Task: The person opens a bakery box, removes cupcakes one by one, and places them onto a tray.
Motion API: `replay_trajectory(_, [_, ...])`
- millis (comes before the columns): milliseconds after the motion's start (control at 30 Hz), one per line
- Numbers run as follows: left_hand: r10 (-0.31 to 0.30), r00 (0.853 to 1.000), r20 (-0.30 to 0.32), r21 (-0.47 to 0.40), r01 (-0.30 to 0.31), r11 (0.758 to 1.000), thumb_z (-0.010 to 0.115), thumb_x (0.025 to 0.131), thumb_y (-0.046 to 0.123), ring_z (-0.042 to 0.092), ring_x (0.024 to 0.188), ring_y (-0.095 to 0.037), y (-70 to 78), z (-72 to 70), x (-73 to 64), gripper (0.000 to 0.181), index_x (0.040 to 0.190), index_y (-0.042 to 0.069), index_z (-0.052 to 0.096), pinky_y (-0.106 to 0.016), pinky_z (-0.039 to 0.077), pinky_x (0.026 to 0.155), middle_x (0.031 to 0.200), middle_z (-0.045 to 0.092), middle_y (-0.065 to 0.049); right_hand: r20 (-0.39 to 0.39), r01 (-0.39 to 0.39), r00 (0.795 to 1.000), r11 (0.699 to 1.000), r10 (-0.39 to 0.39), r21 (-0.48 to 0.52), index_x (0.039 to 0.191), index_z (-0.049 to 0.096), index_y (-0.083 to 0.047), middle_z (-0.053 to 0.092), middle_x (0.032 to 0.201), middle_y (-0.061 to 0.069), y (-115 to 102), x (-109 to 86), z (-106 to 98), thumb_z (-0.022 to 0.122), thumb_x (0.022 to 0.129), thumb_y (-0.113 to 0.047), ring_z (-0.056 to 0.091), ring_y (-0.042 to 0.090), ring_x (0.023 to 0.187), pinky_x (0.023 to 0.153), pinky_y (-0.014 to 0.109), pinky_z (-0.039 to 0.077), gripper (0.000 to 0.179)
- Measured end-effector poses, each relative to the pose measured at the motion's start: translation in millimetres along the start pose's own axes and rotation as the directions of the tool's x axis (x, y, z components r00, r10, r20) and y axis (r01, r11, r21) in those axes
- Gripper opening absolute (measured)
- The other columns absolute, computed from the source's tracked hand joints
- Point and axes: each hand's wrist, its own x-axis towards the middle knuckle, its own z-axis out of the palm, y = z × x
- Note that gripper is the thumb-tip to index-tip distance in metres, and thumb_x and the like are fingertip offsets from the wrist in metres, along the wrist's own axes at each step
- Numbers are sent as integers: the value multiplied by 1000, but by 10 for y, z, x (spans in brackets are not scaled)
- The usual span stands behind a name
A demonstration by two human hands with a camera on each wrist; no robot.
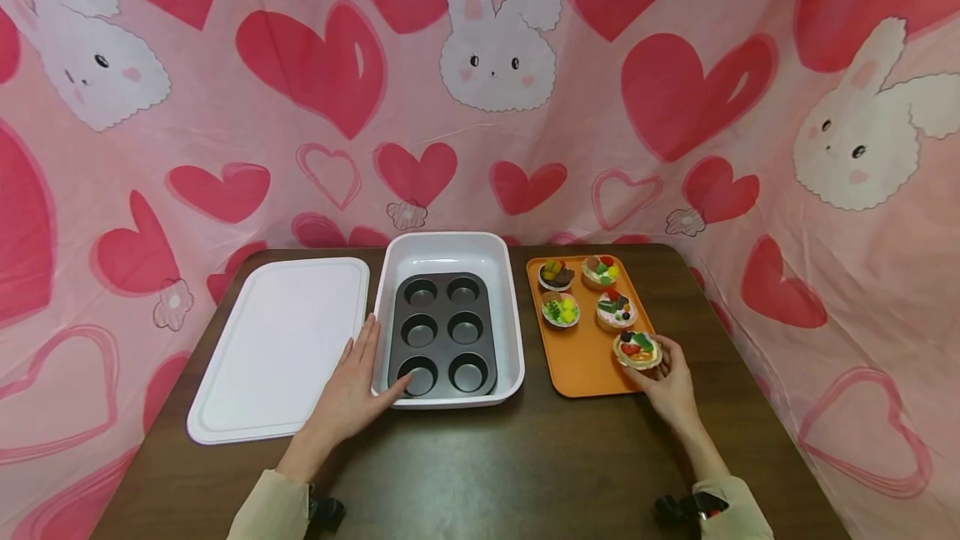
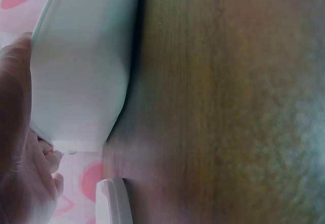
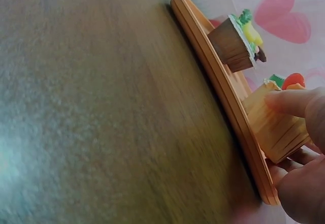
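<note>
My right hand [image 1: 672,388] pinches a toy fruit tart [image 1: 637,350] with green and red pieces on top, at the near right corner of the orange tray [image 1: 577,375]. In the right wrist view the thumb [image 3: 292,103] presses the tart's pale, ridged side [image 3: 274,130], which stands close over the tray. My left hand [image 1: 347,392] rests at the near left corner of the white plastic bin [image 1: 513,340], fingers straight along its side and thumb over the front rim. Inside the bin lies a dark muffin pan [image 1: 442,346]; the cups that show hold nothing.
Several other toy tarts stand on the tray, one with green and yellow pieces [image 1: 560,310] at its left. A flat white lid [image 1: 281,348] lies left of the bin on the dark wooden table [image 1: 480,465]. A pink curtain [image 1: 585,132] hangs behind.
</note>
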Motion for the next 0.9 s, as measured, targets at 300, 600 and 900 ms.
replay_trajectory(300, [-2,1000,9,4,1,1000,73,96,59,26,170,-43,11,-7,-1,113,176,5,14,-64,21,138,186,13,-16,24,3,1000,998,-2,-68,165,27,6,40,168,32,1,-3,-35,78,99,1,40,44,160,137,38,30,83])
replay_trajectory(600, [-9,1000,12,-1,9,1000,73,96,59,26,170,-43,14,-9,-1,113,177,6,14,-64,20,139,187,12,-16,-10,110,993,965,-115,-237,160,40,8,47,162,37,43,-21,-90,83,97,-10,46,53,151,131,69,32,78])
replay_trajectory(900, [-7,1000,9,0,7,1000,71,96,63,27,170,-42,11,-12,3,115,177,6,14,-64,21,139,187,13,-16,18,290,953,886,-304,-363,158,43,11,47,159,41,142,0,-122,85,95,-10,45,61,148,123,79,35,78])
